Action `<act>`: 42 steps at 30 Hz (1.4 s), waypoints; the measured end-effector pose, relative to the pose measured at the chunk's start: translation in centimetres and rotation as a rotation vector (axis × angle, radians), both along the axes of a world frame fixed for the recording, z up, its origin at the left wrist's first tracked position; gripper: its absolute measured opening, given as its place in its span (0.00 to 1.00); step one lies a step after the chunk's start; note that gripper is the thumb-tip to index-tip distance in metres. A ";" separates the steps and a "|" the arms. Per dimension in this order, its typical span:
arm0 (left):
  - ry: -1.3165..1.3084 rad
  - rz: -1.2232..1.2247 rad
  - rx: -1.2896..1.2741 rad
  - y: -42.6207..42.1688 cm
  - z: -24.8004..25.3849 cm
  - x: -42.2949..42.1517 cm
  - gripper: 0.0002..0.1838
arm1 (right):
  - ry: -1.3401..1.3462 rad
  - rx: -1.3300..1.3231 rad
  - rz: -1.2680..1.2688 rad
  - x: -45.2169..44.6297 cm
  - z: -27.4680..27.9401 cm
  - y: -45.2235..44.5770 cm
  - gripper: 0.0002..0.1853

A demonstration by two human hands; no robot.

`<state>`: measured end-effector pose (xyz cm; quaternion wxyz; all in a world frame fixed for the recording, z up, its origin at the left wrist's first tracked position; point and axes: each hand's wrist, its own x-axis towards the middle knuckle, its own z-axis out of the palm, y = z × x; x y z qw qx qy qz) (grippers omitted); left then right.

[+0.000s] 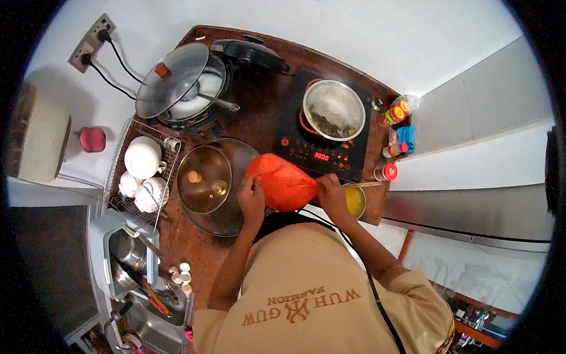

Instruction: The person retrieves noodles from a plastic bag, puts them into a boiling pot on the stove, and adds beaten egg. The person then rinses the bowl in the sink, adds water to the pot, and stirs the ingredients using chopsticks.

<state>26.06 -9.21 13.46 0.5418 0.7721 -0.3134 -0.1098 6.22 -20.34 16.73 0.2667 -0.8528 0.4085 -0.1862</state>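
Observation:
An orange-red plastic bag (285, 183) is stretched between my two hands, just in front of my body. My left hand (252, 197) pinches its left edge, near a glass lid (204, 179) lying on a larger round lid. My right hand (332, 193) grips the bag's right corner, beside a bowl of yellow liquid (355, 202). Beyond the bag, a pot (334, 110) with foamy, bubbling liquid and dark green bits sits on a black induction cooker (300, 144) whose display reads 3000. What the bag holds, if anything, is hidden.
At the back left stands a rice cooker (200, 109) with a glass lid and a ladle on it. A dish rack (143, 162) holds white cups. Jars (386, 171) line the counter's right edge. Eggshells (181, 275) lie near the sink (156, 324).

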 end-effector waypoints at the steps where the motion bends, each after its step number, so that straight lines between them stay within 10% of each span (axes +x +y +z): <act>1: -0.002 0.005 -0.003 0.0 0.3 0.1 0.10 | -0.002 -0.003 0.005 0.2 0.1 0.2 0.10; 7: 0.142 0.006 -0.099 -0.2 2.1 -0.6 0.08 | -0.028 -0.310 -0.025 3.1 4.3 1.4 0.18; 11: 0.161 -0.026 -0.018 0.2 1.7 -0.5 0.07 | -0.232 -0.086 0.394 4.6 3.1 1.9 0.12; 19: 0.831 0.070 -0.427 1.1 1.0 0.2 0.10 | 0.821 0.132 0.577 4.8 4.4 0.9 0.13; 25: 0.952 0.115 -0.394 1.7 1.4 0.7 0.14 | 0.443 -0.186 0.162 4.4 2.0 1.4 0.13; 29: 0.994 0.042 -0.422 1.5 2.4 0.6 0.16 | 0.388 -0.465 0.414 6.4 1.7 2.3 0.15; 32: 0.833 -0.040 -0.342 1.5 2.1 0.3 0.18 | 0.261 -0.283 0.328 7.4 0.8 3.1 0.15; 35: 0.713 -0.041 -0.231 1.7 2.8 0.4 0.19 | 0.693 -0.209 0.232 7.2 -0.6 2.3 0.15; 42: 0.701 -0.025 -0.219 2.4 2.3 0.9 0.21 | 0.206 0.201 0.436 6.0 3.5 1.5 0.14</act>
